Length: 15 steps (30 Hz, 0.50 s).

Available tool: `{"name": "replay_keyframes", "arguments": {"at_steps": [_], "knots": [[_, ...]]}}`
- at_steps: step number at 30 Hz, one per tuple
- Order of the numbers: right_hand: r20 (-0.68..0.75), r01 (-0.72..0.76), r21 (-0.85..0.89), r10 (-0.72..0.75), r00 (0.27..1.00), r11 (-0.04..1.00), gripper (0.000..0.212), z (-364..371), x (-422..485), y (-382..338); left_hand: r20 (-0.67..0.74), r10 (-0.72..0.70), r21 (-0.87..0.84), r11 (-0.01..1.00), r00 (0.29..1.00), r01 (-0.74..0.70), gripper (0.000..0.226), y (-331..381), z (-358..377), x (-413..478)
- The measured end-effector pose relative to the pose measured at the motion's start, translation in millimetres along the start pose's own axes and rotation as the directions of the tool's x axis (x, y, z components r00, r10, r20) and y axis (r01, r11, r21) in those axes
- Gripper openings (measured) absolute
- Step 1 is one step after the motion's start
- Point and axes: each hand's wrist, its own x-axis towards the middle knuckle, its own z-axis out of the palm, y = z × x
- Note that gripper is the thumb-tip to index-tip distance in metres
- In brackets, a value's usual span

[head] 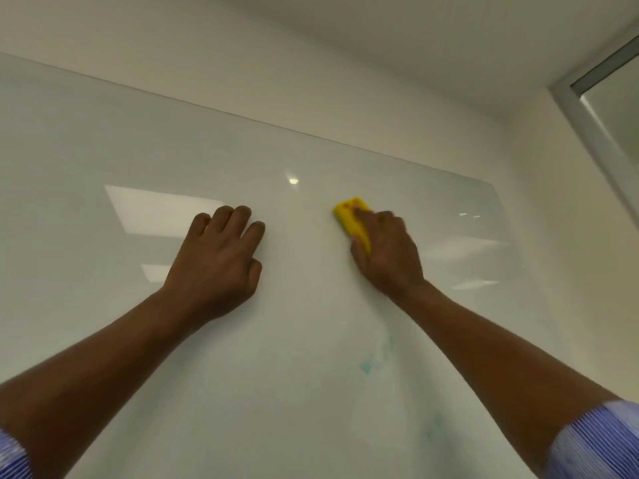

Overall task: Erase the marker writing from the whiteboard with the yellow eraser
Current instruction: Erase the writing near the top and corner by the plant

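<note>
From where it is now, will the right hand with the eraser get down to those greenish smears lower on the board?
Probably yes. The right hand presses the yellow eraser on the whiteboard, and the green smears lie directly below it on bare board. Only its own forearm crosses nearby.

Pressing a yellow eraser (352,221) flat against the whiteboard (103,133) with the right hand (389,252). Resting the left hand (218,257), fingers curled, on the board well apart from it. Showing faint green smudges (370,361) below.
</note>
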Motion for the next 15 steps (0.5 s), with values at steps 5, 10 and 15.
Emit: {"name": "replay_keyframes", "arguments": {"at_steps": [5,10,15], "knots": [[-0.068,-0.260,0.061,0.264,0.962,0.964,0.057,15,10,-45,0.007,-0.083,-0.030,0.996,0.997,0.083,0.038,25,0,16],[-0.082,0.419,0.122,-0.411,0.908,0.900,0.052,9,6,-30,0.015,-0.052,-0.033,0.998,0.999,0.053,0.037,45,4,27],[-0.053,-0.089,0.049,0.092,0.994,0.995,0.055,8,30,45,0.024,-0.058,0.014,0.998,0.998,0.058,0.041,47,8,28]]}}
